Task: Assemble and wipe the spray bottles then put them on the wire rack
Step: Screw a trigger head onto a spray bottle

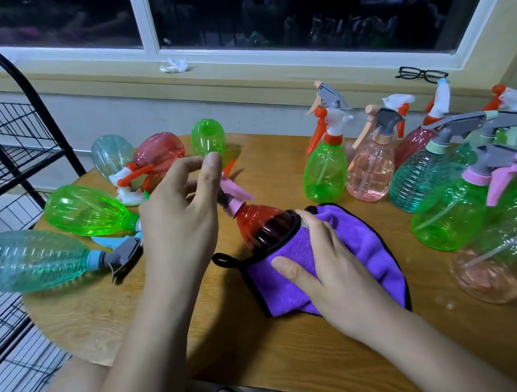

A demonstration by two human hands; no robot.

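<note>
You are wiping a translucent red plastic spray bottle [261, 224] that is lying tilted over the middle of the wooden surface [297, 350], its pink collar and pink trigger head [235, 195] pointing up and away from you. Your right hand [324, 271] is pressing a purple microfibre cloth with black edging [366, 248] around the bottle's lower body, the fingers [293, 271] curled and closed over cloth and bottle together. Your left hand [182, 209] is steadying the top end, its fingertips pinched in at the spray head, though exactly what they are gripping is hidden behind the hand.

So the head looks already fitted, and this seems to be the wiping step for this bottle. The next move probably calls for turning the bottle inside the cloth to reach the uncovered shoulder and neck, then carrying it to the black wire rack [9, 150] standing just left of the surface.

To the left, several green, teal and red bottles [85, 209] are lying on their sides. To the right, a crowd of upright assembled bottles [325, 170] is standing close to your cloth hand, so you should be swinging out carefully.
</note>
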